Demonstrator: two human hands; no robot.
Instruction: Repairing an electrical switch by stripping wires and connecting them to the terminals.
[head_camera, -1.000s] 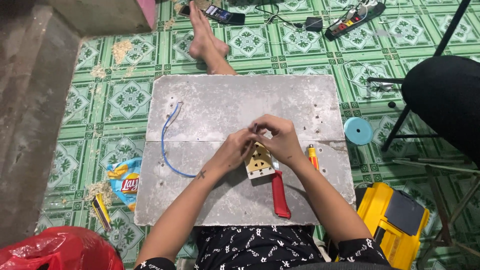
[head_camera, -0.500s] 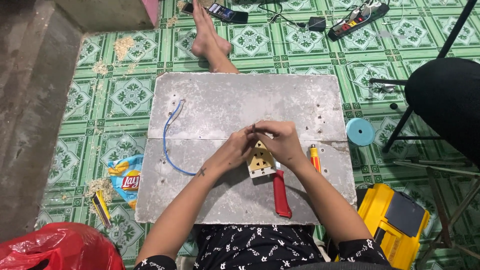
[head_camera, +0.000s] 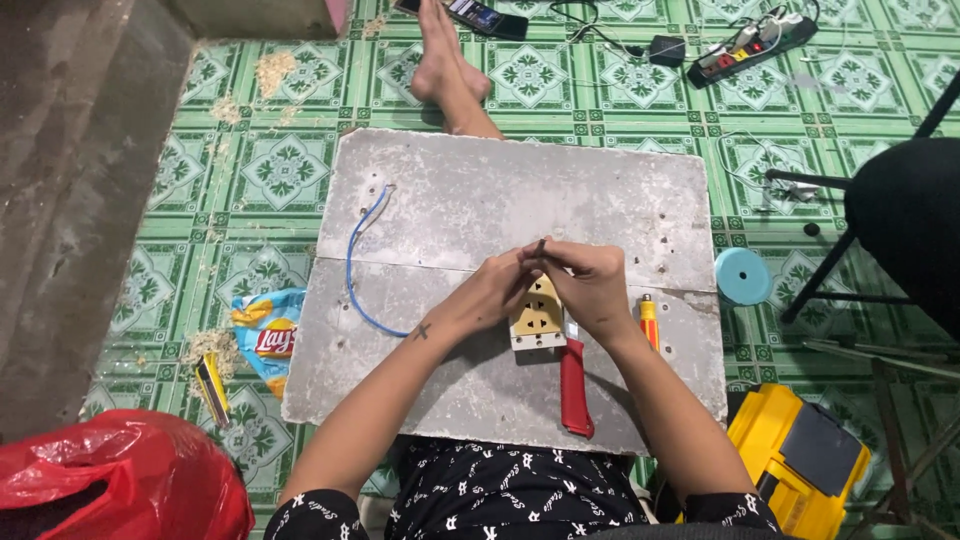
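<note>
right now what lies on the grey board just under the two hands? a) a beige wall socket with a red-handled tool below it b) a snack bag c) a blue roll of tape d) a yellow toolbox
a: the beige wall socket lies on the grey board directly beneath the left hand and right hand, with the red-handled tool just below it.

Your right hand (head_camera: 592, 285) covers part of the beige socket (head_camera: 537, 318), and the dark piece pinched at your fingertips is too small to identify. The phone (head_camera: 480, 15) is cut off by the top edge.
</note>
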